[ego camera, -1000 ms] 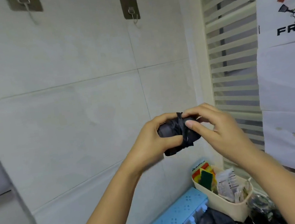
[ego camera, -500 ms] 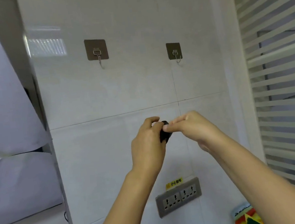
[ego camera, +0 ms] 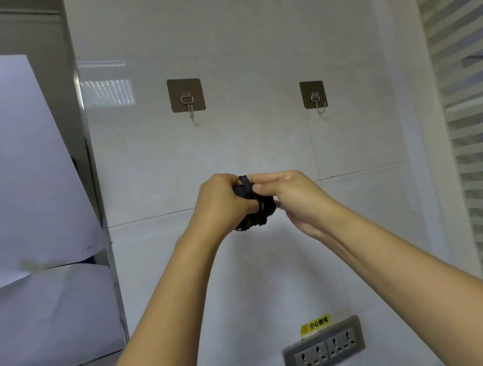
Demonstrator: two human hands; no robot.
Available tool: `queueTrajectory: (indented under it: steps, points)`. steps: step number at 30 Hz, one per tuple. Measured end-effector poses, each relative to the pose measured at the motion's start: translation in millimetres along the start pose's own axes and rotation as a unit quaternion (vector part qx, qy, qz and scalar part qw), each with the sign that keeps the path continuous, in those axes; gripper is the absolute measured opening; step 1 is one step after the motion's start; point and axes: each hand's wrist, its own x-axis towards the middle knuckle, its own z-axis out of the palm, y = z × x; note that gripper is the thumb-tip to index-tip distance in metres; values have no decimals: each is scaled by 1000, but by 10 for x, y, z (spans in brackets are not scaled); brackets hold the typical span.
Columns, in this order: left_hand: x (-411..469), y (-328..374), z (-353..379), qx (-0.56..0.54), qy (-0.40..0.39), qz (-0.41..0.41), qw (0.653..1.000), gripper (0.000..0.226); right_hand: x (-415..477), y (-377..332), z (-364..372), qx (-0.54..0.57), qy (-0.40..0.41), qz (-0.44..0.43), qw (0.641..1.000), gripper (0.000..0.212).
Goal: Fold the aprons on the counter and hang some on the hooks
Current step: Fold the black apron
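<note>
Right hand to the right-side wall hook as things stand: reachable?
Probably yes. The right hook is bare and sits above the right hand, with only open tile between. The catch: that hand and the left hand both grip the bundled apron.

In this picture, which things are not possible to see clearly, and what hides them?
1. Head view: the black apron bundle is mostly covered by the left hand and the right hand, so its folds and hanging loop cannot be told.
2. Head view: the counter lies below the bottom edge, so any other aprons are out of sight.
3. Head view: the white paper sheets hide whatever is behind them.
</note>
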Motion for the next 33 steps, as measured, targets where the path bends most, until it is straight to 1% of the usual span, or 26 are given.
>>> queueTrajectory:
  steps: [1, 3, 5, 7, 9, 11, 12, 14, 16, 19, 21, 23, 25, 28, 30, 32, 33]
  points:
    - [44, -14, -48, -7, 21, -2, 1000, 7, 71, -13, 38, -24, -18, -18, 999, 32]
    - [112, -34, -117, -15, 48, 0, 999, 14, 185, -61, 70, -51, -33, -44, 997, 33]
    - [174, -77, -168, 3, 60, 9, 998, 25, 291, -78, 116, -62, -45, -61, 995, 33]
    - [221, -115, -192, 17, 83, 23, 996, 29, 366, -82, 161, -69, -51, -84, 993, 32]
    - [325, -170, -242, 19, 123, 43, 991, 21, 509, -77, 223, -81, -35, -117, 989, 27]
    - [429, -202, -318, 7, 145, 53, 988, 10, 648, -98, 266, -88, -14, -140, 986, 28]
    - [473, -220, -361, 7, 144, 59, 988, 12, 708, -111, 274, -92, -6, -148, 985, 28]
    - [553, -239, -439, 31, 131, 64, 989, 19, 792, -141, 251, -105, -3, -151, 983, 27]
    - [614, -250, -463, 58, 130, 67, 987, 23, 836, -147, 190, -108, -20, -143, 984, 24]
    - [723, -282, -430, 79, 152, 77, 982, 28, 943, -131, 137, -98, -25, -139, 985, 11]
    - [800, -292, -402, 72, 173, 97, 978, 32, 1055, -134, 154, -66, -2, -132, 989, 13]
    - [866, -281, -410, 47, 191, 115, 974, 32, 1153, -179, 197, -26, 28, -128, 991, 14]
    - [915, -270, -439, 8, 186, 109, 976, 31, 1230, -237, 239, -1, 50, -125, 991, 13]
    - [982, -263, -488, -87, 132, 71, 985, 30, 1343, -317, 303, 62, 72, -98, 991, 7]
    - [1020, -247, -519, -163, 105, 34, 980, 30, 1410, -350, 367, 97, 83, -73, 989, 4]
    - [1073, -238, -544, -201, 98, 9, 975, 28, 1475, -362, 421, 92, 94, -67, 989, 7]
    - [1095, -240, -569, -205, 97, 2, 974, 27, 1504, -352, 458, 71, 101, -75, 989, 10]
